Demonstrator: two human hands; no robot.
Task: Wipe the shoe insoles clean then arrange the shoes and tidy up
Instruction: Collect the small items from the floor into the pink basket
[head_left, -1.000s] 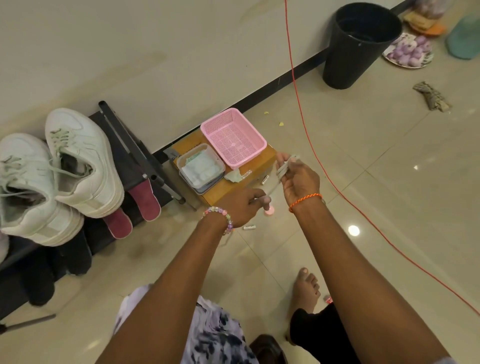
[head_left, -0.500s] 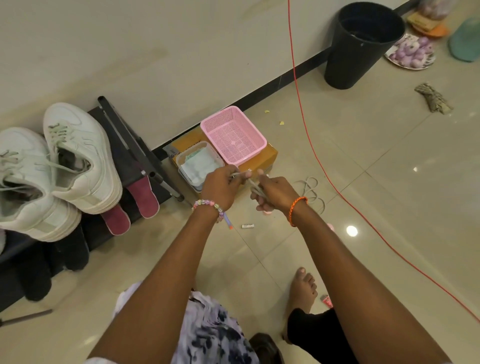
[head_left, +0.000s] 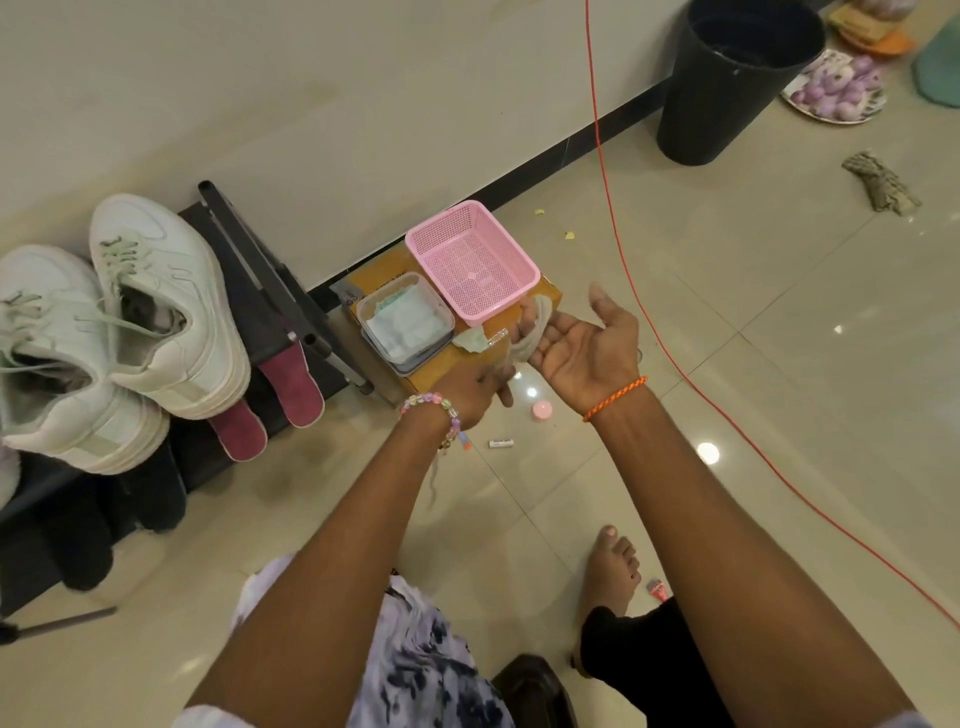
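Note:
My right hand (head_left: 587, 343) is held palm up in front of the cardboard box, thumb spread, with a pale shoelace (head_left: 535, 332) looped round its fingers. My left hand (head_left: 478, 384), blurred, pinches the same lace just below it; a loose end trails past the left wrist. Two white sneakers (head_left: 156, 306) sit on the black shoe rack (head_left: 244, 270) at the left. Two maroon pieces (head_left: 291, 384) stick out under them; I cannot tell if they are insoles or slippers. A clear tub of wipes (head_left: 405, 317) and a pink basket (head_left: 472, 260) stand on the box (head_left: 550, 293).
On the floor near my hands lie a small pink cap (head_left: 541, 410) and a white tube (head_left: 501, 443). An orange cable (head_left: 613, 234) runs across the tiles. At the back right are a black bin (head_left: 727, 88), a rag (head_left: 878, 182) and a plate (head_left: 836, 88). My bare foot (head_left: 610, 571) rests below.
My right hand has turned palm up and spread, with the lace now round its fingers. The lace loops that lay on the floor are gone. My left hand dropped lower.

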